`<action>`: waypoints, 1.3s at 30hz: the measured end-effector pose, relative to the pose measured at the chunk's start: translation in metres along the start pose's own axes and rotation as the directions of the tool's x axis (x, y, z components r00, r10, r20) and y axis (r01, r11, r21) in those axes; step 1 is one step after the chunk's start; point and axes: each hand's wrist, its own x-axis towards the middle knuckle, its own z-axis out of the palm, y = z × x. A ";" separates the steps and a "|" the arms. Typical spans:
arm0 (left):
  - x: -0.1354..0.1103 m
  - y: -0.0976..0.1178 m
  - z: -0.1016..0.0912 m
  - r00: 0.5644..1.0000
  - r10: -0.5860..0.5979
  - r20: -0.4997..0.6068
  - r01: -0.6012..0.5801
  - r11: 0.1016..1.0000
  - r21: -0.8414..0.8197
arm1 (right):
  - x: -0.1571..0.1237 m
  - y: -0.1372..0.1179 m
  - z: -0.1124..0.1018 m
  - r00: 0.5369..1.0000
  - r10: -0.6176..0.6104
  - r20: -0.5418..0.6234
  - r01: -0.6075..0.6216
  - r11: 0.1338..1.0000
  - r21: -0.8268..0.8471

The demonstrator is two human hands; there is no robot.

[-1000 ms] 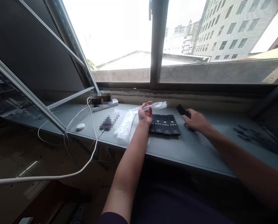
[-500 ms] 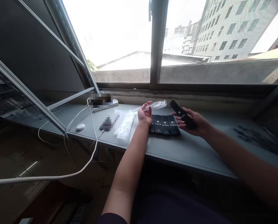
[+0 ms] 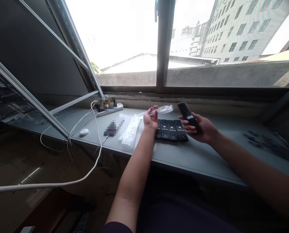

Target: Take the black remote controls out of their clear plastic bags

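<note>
A clear plastic bag (image 3: 165, 109) is pinched in the fingers of my left hand (image 3: 150, 119), its end sticking out to the right. Below that hand lie more white, see-through plastic bags (image 3: 130, 131), flat on the table. My right hand (image 3: 202, 127) is closed around a black remote control (image 3: 185, 110), held tilted above the table with its plain side and a small pale label showing. Between my hands several black remotes (image 3: 173, 131) lie side by side in a row, buttons up. My left hand hides part of the row's left end.
On the grey table (image 3: 195, 158) are a white round device (image 3: 84, 132), a blurred-out small item (image 3: 111, 129) on a cable, and a power strip (image 3: 110, 110). White cables (image 3: 97, 158) hang over the front edge. A dark pile (image 3: 268, 145) lies at right. Metal framing (image 3: 69, 97) leans at left.
The remote in my right hand has turned over, from its button side to its plain, labelled side. My left hand has stayed in place with the bag.
</note>
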 end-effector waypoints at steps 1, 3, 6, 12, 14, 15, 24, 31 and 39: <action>-0.001 0.000 0.000 1.000 0.001 -0.004 -0.001 1.000 -0.001 | 0.000 0.000 0.000 1.000 0.003 -0.009 -0.003 1.000 0.016; -0.001 0.000 0.001 1.000 0.003 -0.008 -0.003 1.000 -0.012 | 0.000 -0.001 -0.001 0.999 0.002 -0.034 -0.001 0.999 0.034; -0.002 0.000 0.000 1.000 0.006 -0.002 -0.006 1.000 -0.029 | 0.002 -0.002 -0.003 0.997 0.009 -0.072 -0.008 1.000 0.016; -0.001 0.000 -0.001 1.000 0.015 0.007 -0.015 1.000 -0.022 | 0.004 -0.003 -0.006 0.999 -0.012 -0.039 0.014 0.999 0.039; -0.001 0.000 -0.001 1.000 0.013 0.006 -0.013 1.000 -0.023 | 0.004 -0.003 -0.006 1.000 0.004 -0.010 -0.003 0.997 0.076; 0.000 0.000 -0.001 1.000 0.012 0.003 -0.012 1.000 -0.023 | 0.004 -0.002 -0.006 1.000 0.020 -0.002 -0.019 0.995 0.094; 0.002 -0.001 -0.003 1.000 0.007 0.008 -0.007 1.000 -0.028 | 0.006 -0.001 -0.003 0.993 -0.012 -0.120 0.013 1.000 0.004; -0.001 -0.001 0.000 1.000 0.009 -0.007 -0.009 1.000 -0.013 | 0.009 -0.003 -0.013 0.999 -0.045 -0.030 0.043 0.998 -0.044; 0.001 -0.001 -0.002 1.000 0.001 -0.001 -0.002 0.999 -0.039 | 0.006 0.003 -0.004 0.997 -0.054 -0.047 0.053 0.998 -0.030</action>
